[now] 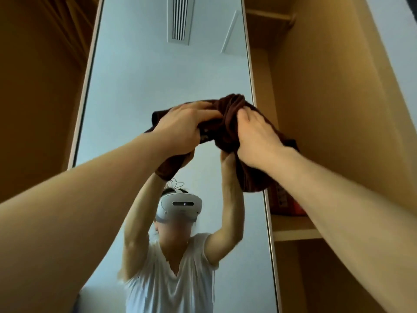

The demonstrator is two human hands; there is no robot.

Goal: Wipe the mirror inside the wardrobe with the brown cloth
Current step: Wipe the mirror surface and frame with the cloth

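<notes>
A tall mirror (158,75) stands upright in the wardrobe, framed by a pale edge. The brown cloth (228,125) is bunched up in front of the mirror's right half, about mid-height. My left hand (185,127) grips the cloth's left part with curled fingers. My right hand (257,141) grips its right part, and folds hang below both hands. The mirror reflects a person with raised arms wearing a white headset and a white shirt.
Wooden wardrobe panels flank the mirror on both sides. On the right, a shelf (295,231) holds an orange-red box (286,199), partly hidden by my right forearm. Another shelf (268,16) sits higher up on the right.
</notes>
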